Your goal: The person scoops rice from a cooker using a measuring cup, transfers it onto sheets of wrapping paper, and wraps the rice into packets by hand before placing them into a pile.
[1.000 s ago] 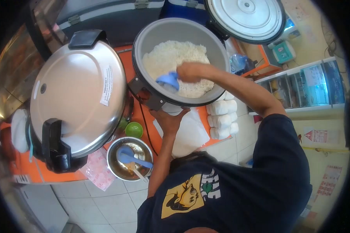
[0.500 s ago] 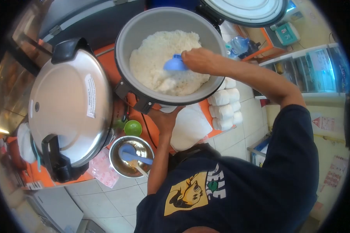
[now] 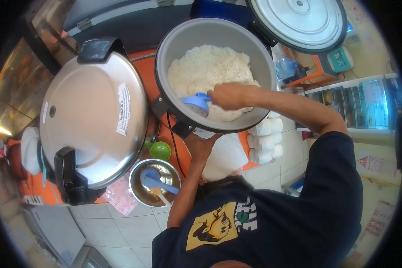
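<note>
My right hand (image 3: 230, 96) is closed on the handle of a blue plastic cup (image 3: 195, 103), tilted against cooked rice (image 3: 210, 64). The rice lies in the grey pot of a large open rice cooker (image 3: 165, 56). Below the cooker's front rim is my left hand (image 3: 201, 145), with a white piece (image 3: 204, 133) showing between its thumb and fingers; the rim hides most of the fingers and what they hold. Beside that hand lies a stack of white paper sheets (image 3: 225, 152).
A second rice cooker with a closed steel lid (image 3: 89, 116) stands at left. Near it are a green bowl (image 3: 161, 151) and a steel bowl (image 3: 134, 183) holding a blue paddle (image 3: 158, 181) and a wooden-handled utensil (image 3: 163, 196). White wrapped bundles (image 3: 265, 140) are stacked at right.
The blue cup has moved left and down through the rice toward the pot's near wall, tipping over. The view has shifted, so the cookers appear further right and lower.
</note>
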Demonstrator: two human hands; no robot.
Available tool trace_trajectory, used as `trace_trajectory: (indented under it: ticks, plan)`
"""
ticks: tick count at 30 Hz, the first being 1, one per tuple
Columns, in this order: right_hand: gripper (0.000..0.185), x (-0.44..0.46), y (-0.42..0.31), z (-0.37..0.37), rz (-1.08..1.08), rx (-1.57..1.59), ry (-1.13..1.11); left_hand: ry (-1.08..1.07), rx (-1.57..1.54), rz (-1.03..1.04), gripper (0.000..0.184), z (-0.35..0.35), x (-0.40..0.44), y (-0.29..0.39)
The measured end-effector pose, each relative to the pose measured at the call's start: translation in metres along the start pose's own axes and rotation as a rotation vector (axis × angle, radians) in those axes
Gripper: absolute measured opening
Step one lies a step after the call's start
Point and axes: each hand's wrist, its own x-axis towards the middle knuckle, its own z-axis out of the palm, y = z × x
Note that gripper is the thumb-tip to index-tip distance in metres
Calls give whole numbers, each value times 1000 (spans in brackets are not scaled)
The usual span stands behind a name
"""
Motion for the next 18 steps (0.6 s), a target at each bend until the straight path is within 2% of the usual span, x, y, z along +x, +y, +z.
trace_trajectory:
  ticks: [2,7,9,10,12,13,14,15,16,18]
  plan:
    - [30,-4,13,-2,-70,-143,357,-29,-45,-8,117,-3,3,4]
    - [31,-1,22,-8,-249,-225,379,-4,39,71,115,-4,4,2]
    - [36,-10,24,-23,0,-173,303,45,61,105,114,-3,2,-4]
    - [36,-12,28,-16,-10,-178,292,15,62,63,113,0,-1,-10]
    - [24,-21,32,3,244,-127,124,-28,63,33,112,-1,-2,-12]
    - [24,-23,21,-1,246,-132,125,-30,51,61,112,-4,0,-4]
    - [19,-22,5,-6,193,-119,-140,-28,42,88,112,-6,2,0]
    - [22,-17,-8,-10,136,-99,-406,-25,44,87,112,-5,1,-3]
    - [22,-8,-10,-7,134,-99,-403,0,42,87,112,-3,1,-7]
    - [29,13,-9,1,207,300,-323,25,40,93,112,-2,2,-9]
